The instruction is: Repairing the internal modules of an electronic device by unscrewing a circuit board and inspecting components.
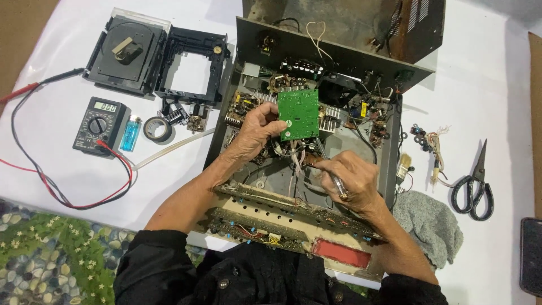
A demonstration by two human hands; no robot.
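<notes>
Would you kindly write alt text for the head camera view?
A person's left hand holds a green circuit board upright inside an opened electronics chassis, while the right hand works a thin tool at the wires below it. A multimeter and scissors lie alongside.

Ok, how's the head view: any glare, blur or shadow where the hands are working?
Head view: even, soft light, no glare on the green circuit board; left hand sharp, right hand slightly soft; chassis interior shadowed under the wrists; white tablecloth bright, nearly washed out; edges bow slightly.

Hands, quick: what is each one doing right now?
Left hand: closed, fingers pinching the green circuit board at its lower left edge.
Right hand: closed around a thin tool over the open chassis.
</notes>
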